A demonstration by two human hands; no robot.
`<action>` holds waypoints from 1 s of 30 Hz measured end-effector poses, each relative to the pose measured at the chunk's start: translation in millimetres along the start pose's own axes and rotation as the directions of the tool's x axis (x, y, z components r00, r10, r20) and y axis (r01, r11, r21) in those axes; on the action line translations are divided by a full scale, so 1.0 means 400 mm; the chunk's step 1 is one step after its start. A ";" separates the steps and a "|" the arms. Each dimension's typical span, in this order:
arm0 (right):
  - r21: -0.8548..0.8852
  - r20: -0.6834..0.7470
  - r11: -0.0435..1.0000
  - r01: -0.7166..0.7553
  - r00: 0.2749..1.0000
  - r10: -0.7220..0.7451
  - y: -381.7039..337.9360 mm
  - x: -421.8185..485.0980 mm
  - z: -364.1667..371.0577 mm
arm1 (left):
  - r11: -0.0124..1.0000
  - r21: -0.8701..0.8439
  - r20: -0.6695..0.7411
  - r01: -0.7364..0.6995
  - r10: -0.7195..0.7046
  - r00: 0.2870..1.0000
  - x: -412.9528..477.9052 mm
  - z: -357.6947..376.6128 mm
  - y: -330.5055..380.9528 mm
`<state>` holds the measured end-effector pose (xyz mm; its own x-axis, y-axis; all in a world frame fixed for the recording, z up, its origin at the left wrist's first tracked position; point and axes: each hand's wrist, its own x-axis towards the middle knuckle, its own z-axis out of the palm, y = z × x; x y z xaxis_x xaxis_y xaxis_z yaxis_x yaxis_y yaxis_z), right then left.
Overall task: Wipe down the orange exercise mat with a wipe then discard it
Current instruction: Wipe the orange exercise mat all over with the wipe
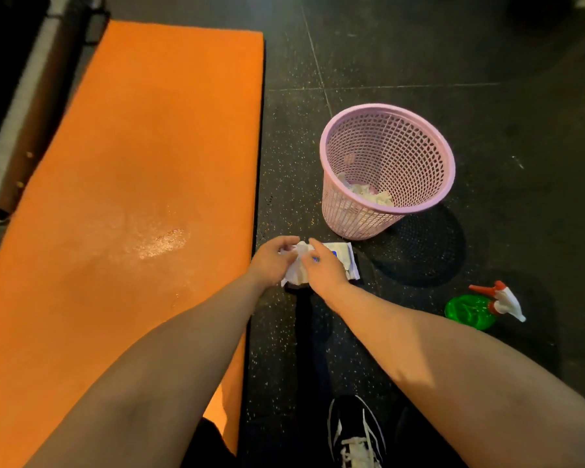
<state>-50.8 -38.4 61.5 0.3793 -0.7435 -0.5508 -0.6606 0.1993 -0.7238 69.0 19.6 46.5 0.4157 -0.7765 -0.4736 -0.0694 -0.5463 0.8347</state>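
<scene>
The orange exercise mat lies on the dark floor at the left, with a wet shiny patch near its right side. Just off the mat's right edge lies a white wipes pack. My left hand and my right hand meet over the pack, both pinching a crumpled white wipe that sticks up from it. A pink mesh waste basket stands upright behind the pack, with crumpled white wipes at its bottom.
A green spray bottle with a white and red trigger head lies on the floor at the right. My black shoe is at the bottom. Dark furniture borders the mat's left side.
</scene>
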 end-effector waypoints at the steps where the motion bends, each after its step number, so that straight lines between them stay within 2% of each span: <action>1: 0.021 -0.013 1.000 0.003 1.000 -0.002 -0.038 -0.016 0.008 | 1.000 -0.012 -0.012 -0.015 0.015 1.000 -0.013 -0.027 0.024; 4: 0.090 0.016 0.996 -0.009 1.000 0.008 -0.159 -0.067 0.037 | 0.997 -0.051 -0.046 -0.062 0.060 0.997 -0.071 -0.111 0.094; 8: 0.011 0.051 0.995 0.095 0.994 -0.096 -0.314 -0.141 0.081 | 0.961 -0.256 -0.144 -0.108 0.072 0.987 -0.158 -0.208 0.154; 11: 0.183 0.090 0.983 0.023 0.995 -0.040 -0.396 -0.167 0.127 | 0.925 -0.360 -0.218 -0.119 0.040 0.975 -0.176 -0.271 0.156; 14: 0.272 0.157 0.962 -0.007 0.987 -0.037 -0.435 -0.143 0.188 | 0.892 -0.433 -0.281 -0.128 0.002 0.960 -0.165 -0.332 0.139; 16: 0.219 0.129 0.974 0.056 0.988 -0.086 -0.431 -0.114 0.236 | 0.853 -0.507 -0.333 -0.127 -0.057 0.941 -0.151 -0.367 0.120; 19: 0.118 0.185 0.987 0.109 0.974 -0.129 -0.434 -0.088 0.305 | 0.794 -0.597 -0.396 -0.116 -0.166 0.903 -0.128 -0.416 0.054; 25: -0.109 0.339 0.968 0.224 0.924 -0.176 -0.340 -0.029 0.541 | 0.734 -0.666 -0.547 -0.135 -0.356 0.758 -0.149 -0.454 -0.145; 30: -0.199 0.460 0.928 0.314 0.866 -0.194 -0.206 -0.043 0.731 | 0.665 -0.720 -0.622 -0.198 -0.493 0.608 -0.232 -0.445 -0.312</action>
<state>186.5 144.5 9.2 0.7551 -0.3890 -0.5278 -0.6232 -0.1756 -0.7621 200.3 215.8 36.4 0.8514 -0.0074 -0.5245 0.5245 0.0161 0.8512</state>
